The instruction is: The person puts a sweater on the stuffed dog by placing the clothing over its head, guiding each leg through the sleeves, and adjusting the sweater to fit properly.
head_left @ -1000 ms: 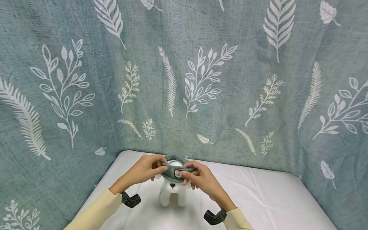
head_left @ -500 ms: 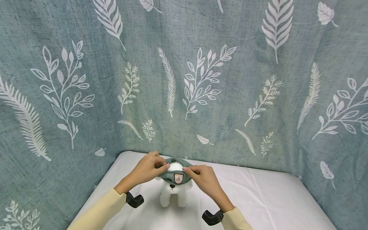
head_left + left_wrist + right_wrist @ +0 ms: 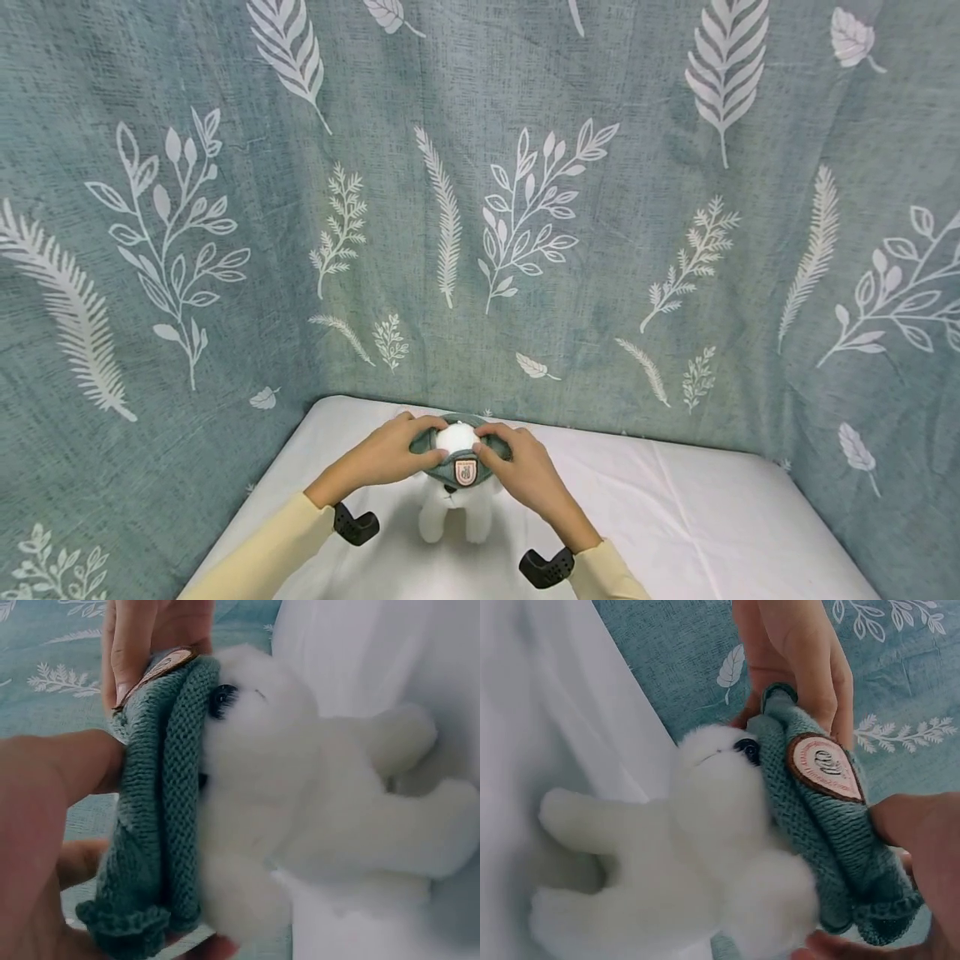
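A white plush dog (image 3: pixel 453 508) with a black nose stands on the white-covered table. Around its head sits a green knitted garment (image 3: pixel 142 787) with a shield-shaped patch (image 3: pixel 825 766) at the front. The top of the head shows white through the garment's opening, and the knit covers the eyes, its lower edge at the nose. On one side my left hand (image 3: pixel 393 450) grips the garment's edge between thumb and fingers. My right hand (image 3: pixel 521 462) grips the opposite side the same way. In the wrist views, my fingertips lie close against the knit.
The white tablecloth (image 3: pixel 637 500) spreads around the dog, with creases to the right. Blue-green curtains (image 3: pixel 540 208) printed with white leaves hang behind and at both sides. Each wrist carries a black camera mount (image 3: pixel 356 525).
Both hands have drawn the garment farther down over the dog's head. The patch sits lower and faces up more, and more white crown shows. The right hand has shifted its grip off the patch.
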Motion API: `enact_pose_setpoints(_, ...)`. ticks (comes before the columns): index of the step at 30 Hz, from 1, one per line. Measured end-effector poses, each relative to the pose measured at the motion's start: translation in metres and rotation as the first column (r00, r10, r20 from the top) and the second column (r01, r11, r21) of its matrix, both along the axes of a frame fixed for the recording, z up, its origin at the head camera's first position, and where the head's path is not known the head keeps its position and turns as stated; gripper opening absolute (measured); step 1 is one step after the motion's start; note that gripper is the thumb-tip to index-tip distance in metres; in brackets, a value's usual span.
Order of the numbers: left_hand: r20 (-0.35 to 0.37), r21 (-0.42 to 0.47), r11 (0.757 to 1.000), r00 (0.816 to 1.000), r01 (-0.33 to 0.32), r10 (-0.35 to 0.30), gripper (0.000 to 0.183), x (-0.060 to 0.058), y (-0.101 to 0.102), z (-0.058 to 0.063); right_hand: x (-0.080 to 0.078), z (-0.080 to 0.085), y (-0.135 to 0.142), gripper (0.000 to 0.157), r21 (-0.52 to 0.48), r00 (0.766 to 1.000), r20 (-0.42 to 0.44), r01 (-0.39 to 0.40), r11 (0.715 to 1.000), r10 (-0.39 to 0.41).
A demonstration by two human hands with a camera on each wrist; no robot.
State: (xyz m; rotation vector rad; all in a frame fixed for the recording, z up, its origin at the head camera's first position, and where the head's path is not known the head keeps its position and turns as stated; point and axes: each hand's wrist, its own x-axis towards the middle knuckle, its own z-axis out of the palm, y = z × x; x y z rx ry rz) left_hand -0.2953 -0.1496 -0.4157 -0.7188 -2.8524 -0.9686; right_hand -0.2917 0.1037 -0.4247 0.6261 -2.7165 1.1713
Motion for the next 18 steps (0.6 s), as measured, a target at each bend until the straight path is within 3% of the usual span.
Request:
enact_pose_setpoints(4, 0.110, 0.077, 0.997, 0.993, 0.024, -0.032, 0.056, -0.001, 0.000, -0.004, 0.001, -0.004, 0.001, 0.047, -0.066, 0.982, 0.184, -0.023, 0.998, 0.035)
enact_pose_setpoints(9, 0.262, 0.265, 0.964, 0.961, 0.019, -0.091, 0.053, -0.001, 0.000, -0.008, 0.002, -0.008, 0.003, 0.059, -0.226, 0.920, 0.376, -0.030, 0.974, 0.115)
enact_pose_setpoints(14, 0.329, 0.364, 0.930, 0.941, -0.052, -0.076, 0.052, 0.000, 0.004, -0.010, 0.002, -0.012, 0.001, 0.066, -0.356, 0.883, 0.441, 0.006, 0.934, 0.162)
enact_pose_setpoints(18, 0.361, 0.393, 0.910, 0.932, -0.133, -0.020, 0.045, -0.002, 0.008, -0.015, 0.003, -0.013, 0.000, 0.059, -0.434, 0.862, 0.473, 0.049, 0.900, 0.181)
